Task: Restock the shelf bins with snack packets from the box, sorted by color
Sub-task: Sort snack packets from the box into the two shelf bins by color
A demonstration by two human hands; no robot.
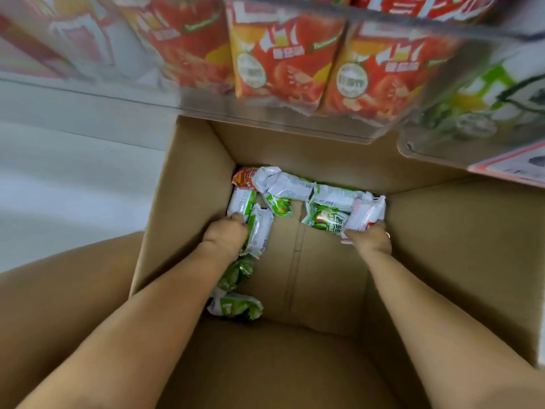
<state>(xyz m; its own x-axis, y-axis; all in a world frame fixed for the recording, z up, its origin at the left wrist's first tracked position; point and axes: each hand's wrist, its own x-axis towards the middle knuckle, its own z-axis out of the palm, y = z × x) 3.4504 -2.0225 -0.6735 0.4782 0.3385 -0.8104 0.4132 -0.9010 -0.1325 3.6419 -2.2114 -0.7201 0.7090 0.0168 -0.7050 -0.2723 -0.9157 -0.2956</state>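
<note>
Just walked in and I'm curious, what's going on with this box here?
A person is reaching both arms into a cardboard box holding mostly green snack packets. The left hand grips a green-and-white packet near the left wall; the right hand grips a red-and-white packet. Above, clear shelf bins already hold red packets and green ones to the right.

Both forearms are bare, with no sleeves in view. The right hand wears a thin ring on one finger; the left hand shows none.
</note>
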